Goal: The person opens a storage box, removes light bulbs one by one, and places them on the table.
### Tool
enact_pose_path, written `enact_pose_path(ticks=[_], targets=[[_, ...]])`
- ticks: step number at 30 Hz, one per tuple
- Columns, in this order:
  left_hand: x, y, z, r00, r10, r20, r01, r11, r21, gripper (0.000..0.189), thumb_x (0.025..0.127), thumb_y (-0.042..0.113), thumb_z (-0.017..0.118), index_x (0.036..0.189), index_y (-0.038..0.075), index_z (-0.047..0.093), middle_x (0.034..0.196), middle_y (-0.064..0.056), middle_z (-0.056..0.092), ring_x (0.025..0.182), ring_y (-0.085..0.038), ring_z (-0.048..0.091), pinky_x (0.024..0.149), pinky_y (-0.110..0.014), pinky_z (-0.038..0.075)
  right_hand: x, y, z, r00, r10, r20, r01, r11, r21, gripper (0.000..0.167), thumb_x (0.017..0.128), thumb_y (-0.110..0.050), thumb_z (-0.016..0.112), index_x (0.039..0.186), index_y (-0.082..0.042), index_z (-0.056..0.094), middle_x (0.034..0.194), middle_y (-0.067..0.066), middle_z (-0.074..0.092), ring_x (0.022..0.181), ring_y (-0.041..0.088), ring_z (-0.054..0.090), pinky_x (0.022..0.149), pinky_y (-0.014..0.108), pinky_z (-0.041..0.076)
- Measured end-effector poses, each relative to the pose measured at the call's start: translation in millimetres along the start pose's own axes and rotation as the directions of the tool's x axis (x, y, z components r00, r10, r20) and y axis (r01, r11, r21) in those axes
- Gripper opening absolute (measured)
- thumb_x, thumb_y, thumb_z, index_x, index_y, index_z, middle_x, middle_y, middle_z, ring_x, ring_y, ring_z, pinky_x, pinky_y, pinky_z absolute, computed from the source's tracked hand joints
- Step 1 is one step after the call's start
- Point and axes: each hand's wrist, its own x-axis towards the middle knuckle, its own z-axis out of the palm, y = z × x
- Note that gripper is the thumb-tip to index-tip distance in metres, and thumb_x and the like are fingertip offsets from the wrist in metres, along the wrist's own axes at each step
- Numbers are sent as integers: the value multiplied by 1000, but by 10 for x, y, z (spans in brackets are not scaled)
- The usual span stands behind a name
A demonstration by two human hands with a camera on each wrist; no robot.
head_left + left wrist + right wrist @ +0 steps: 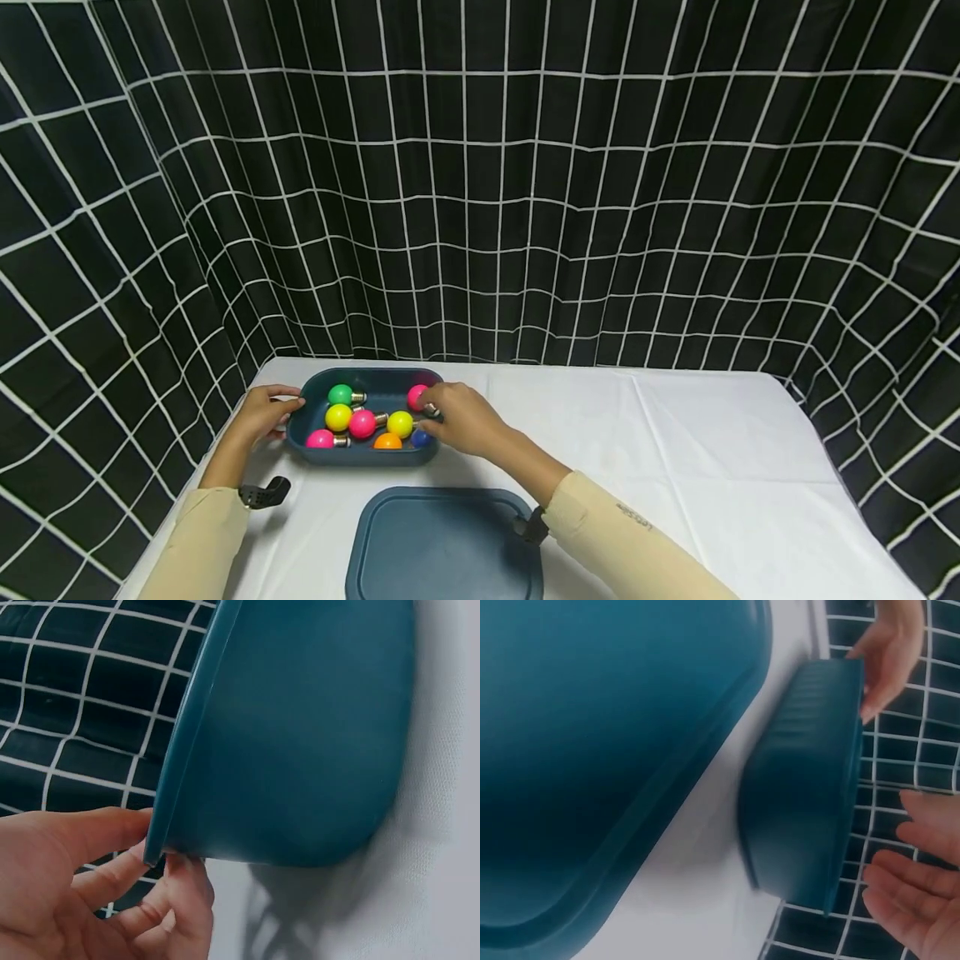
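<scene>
A dark blue-green plastic tub holds several coloured light bulbs, among them a green bulb, an orange bulb and a yellow bulb. My left hand pinches the tub's left rim; in the left wrist view, the thumb lies on one side of the lip and fingers on the other. Over the tub's right end reaches my right hand, its fingertips right at a pink bulb. In the right wrist view its fingers are loosely spread, with no bulb visible between them.
A flat blue-green lid lies on the white tablecloth, nearer than the tub and below the right forearm. Black curtains with a white grid hang behind and at both sides. A dark band sits on the left wrist.
</scene>
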Motion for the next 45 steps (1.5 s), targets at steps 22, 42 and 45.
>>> enact_pose_path(ticks=[22, 42, 45], targets=[[60, -62, -23, 1000, -22, 17, 23, 1000, -13, 45, 99, 13, 64, 136, -11, 52, 90, -6, 61, 67, -11, 55, 52, -23, 53, 350, -1, 283, 993, 39, 109, -30, 996, -84, 27, 91, -12, 78, 117, -7, 75, 111, 6, 75, 99, 19, 67, 96, 34, 55], [35, -80, -31, 999, -35, 11, 35, 998, -49, 48, 100, 16, 65, 138, -9, 51, 86, -1, 59, 70, -9, 54, 53, -20, 53, 421, 9, 506, 985, 91, 149, -77, 992, -102, 34, 88, -9, 78, 122, -13, 75, 113, 2, 74, 102, 18, 66, 92, 30, 56], [29, -90, -30, 999, -38, 19, 39, 998, -48, 49, 100, 17, 64, 139, -9, 50, 85, -1, 58, 70, -9, 53, 53, -20, 53, 413, 13, 542, 981, 115, 155, -99, 989, -107, 35, 86, -8, 80, 121, -14, 76, 113, 2, 74, 99, 17, 65, 87, 28, 57]])
